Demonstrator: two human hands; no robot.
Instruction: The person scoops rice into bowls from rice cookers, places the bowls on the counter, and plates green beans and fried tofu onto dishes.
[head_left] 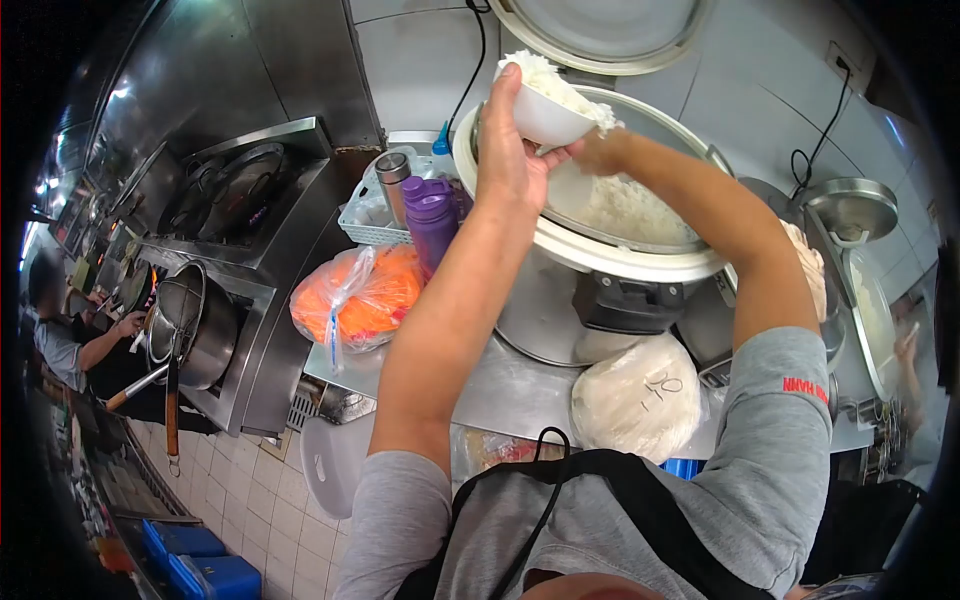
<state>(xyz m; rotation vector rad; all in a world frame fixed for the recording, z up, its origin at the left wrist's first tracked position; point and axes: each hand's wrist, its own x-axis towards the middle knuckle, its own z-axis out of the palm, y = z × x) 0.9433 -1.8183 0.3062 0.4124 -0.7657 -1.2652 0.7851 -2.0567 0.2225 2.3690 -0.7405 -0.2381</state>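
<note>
Fingers of your left hand (515,155) hold a white bowl (548,118), with the thumb up by its edge and the others low against its side. Your right hand (605,152) is a blur just beside the bowl's low end, so I cannot tell if its fingers are wide or narrow, or what they hold. Biggest of all is the tiled wall (410,70) at the back, and then comes the steel counter (508,398), with a bare shiny strip between your left arm and a wrapped bundle (636,395). Next is the big rice cooker (640,262), with its lid (610,20) up behind it. Your right arm reaches across the right side of the cooker's round edge. White rice (640,215) lies below that edge, and there is open room above it. The wrapped bundle sits in front of the cooker, and an orange bag (360,295) is off to the left. A purple bottle (432,225) stands close by your left arm, so that side is tight. Your bowl is tilted over the cooker's far left edge, and its rice heap (550,78) pokes up past the rim.
</note>
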